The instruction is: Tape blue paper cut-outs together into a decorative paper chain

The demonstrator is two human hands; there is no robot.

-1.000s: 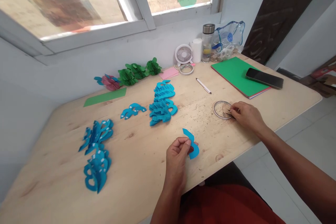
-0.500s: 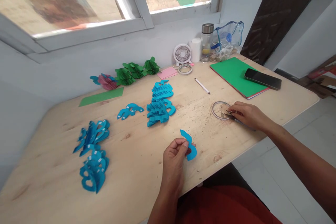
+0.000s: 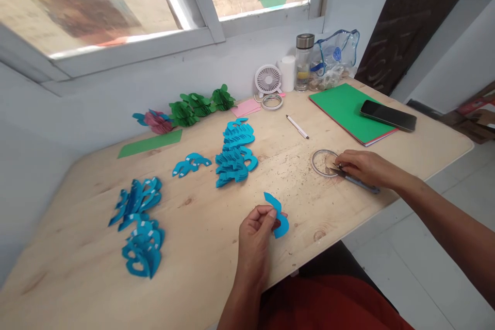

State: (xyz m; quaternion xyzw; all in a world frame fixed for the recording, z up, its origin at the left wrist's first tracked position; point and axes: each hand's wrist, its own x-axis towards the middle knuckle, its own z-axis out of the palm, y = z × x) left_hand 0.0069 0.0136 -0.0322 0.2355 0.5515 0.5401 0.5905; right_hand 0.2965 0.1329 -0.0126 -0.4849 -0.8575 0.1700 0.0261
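My left hand (image 3: 260, 221) is closed in a pinch on a curved blue paper cutout (image 3: 281, 224), held near the table's front edge. At the right, my right hand (image 3: 361, 165) is closed, its fingertips at the edge of a thin roll of tape (image 3: 314, 165) lying flat. A small dark tip shows by those fingertips, too small to name. Under the hand lies a utility knife (image 3: 359, 183). Stacks of folded blue paper cutouts (image 3: 234, 165) sit mid-table. Several blue pieces with white tape squares (image 3: 144, 247) stand at the left, and another taped blue piece (image 3: 191, 164) lies between.
Along the wall are green paper flowers (image 3: 199, 104), a pink paper flower (image 3: 159, 121), a small fan (image 3: 268, 80), another tape roll (image 3: 272, 102) and a glass bottle (image 3: 304, 64). A pen (image 3: 297, 127) lies mid-table. A phone (image 3: 388, 115) rests on green paper sheets (image 3: 344, 105).
The lower left taped blue piece has shifted slightly right and up. My right hand is a little higher, and more of the utility knife shows beneath it. My left hand still holds the blue cutout.
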